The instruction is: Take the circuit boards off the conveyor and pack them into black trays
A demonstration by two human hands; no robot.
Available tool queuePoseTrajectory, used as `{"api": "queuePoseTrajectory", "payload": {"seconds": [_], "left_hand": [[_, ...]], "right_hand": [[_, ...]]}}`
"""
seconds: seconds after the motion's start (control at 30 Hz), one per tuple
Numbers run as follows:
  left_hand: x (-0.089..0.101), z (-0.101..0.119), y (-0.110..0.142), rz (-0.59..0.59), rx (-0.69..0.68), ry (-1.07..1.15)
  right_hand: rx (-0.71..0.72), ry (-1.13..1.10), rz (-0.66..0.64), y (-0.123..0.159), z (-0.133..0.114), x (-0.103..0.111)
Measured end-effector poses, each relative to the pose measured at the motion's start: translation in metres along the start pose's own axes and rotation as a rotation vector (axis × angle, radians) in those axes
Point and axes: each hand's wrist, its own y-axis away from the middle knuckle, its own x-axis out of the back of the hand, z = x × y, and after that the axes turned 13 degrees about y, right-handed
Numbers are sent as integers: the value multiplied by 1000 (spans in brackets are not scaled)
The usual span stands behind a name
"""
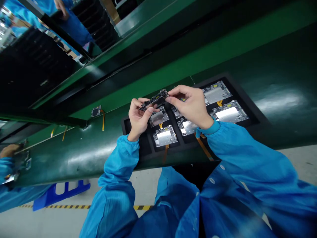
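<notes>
Tabletop (99,148), green, under everything. Black foam tray (146,142) on it, below the fingers, circuit boards (164,137) in its compartments. Held circuit board (155,100) above tray, tilted, between both hands: left fingers (148,110) pinch one end, right fingers (168,96) pinch the other.

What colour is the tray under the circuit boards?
The tray is black, seen best in the head view.
</notes>
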Motion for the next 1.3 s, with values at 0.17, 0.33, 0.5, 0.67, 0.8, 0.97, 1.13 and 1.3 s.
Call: {"api": "queuePoseTrajectory", "payload": {"seconds": [0.17,0.33,0.5,0.67,0.8,0.97,1.13,1.3], "left_hand": [[4,1,-2,-9,-50,-60],[5,-2,4,-59,142,-41],[-1,2,13,-79,286,-27],[-5,5,14,-40,311,-39],[-6,6,12,-55,333,-50],[-6,10,10,-102,328,-52],[-4,5,8,-80,331,-15],[-4,22,6,31,410,60]], "right_hand": [[-39,-110,-73,-3,-2,7],[-93,-199,-142,-4,-3,8],[-111,-257,-185,-4,-7,5],[-105,-239,-186,-4,-8,8],[-136,-257,-196,-5,-6,9],[-146,-232,-238,-6,-5,9],[-136,-228,-240,-4,-7,6],[-94,-228,-278,-2,-7,2]]}}
